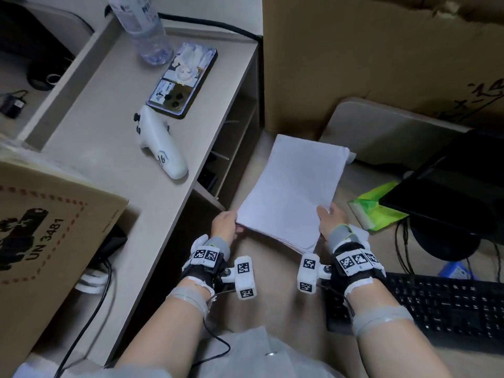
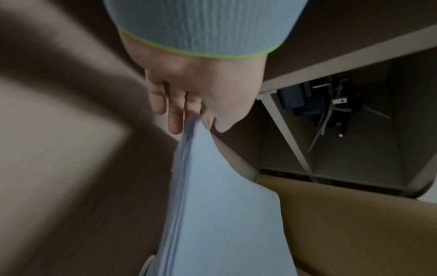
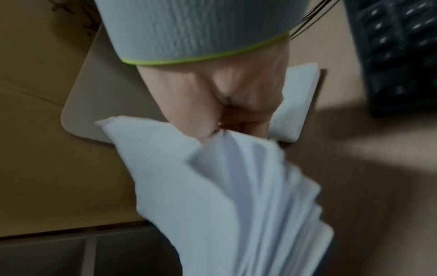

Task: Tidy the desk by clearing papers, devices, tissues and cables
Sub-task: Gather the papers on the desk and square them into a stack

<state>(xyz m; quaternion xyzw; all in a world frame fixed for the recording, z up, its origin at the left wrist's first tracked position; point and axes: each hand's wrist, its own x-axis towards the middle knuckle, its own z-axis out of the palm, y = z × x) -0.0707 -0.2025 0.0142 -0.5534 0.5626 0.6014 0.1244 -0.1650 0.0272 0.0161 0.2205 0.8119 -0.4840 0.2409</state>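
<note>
- While the stack of papers (image 1: 294,192) is up off the bench (image 1: 354,296) and held by its near corners, the paper part of the job looks under way but not finished: no resting place for it shows yet.
- Grip of the left hand (image 1: 225,225): thumb on top and fingers (image 2: 175,115) underneath, pinching the stack's near left corner.
- Grip of the right hand (image 1: 331,218): closed on the near right corner, where the right wrist view shows the sheets fanning apart below the thumb, so the stack is loose and could slip.
- Devices look untouched: a phone (image 1: 182,77) and a white controller (image 1: 161,145) lie side by side on the raised side surface, close to a water bottle (image 1: 141,25).
- A green tissue pack (image 1: 373,211) lies on the bench, partly under a dark device (image 1: 447,192), apparently still to clear.
- Cables (image 1: 403,249) trail beside the keyboard (image 1: 447,301), and another runs down by the cardboard box (image 1: 41,227).
- Judged from this, most of the tidying remains.
</note>
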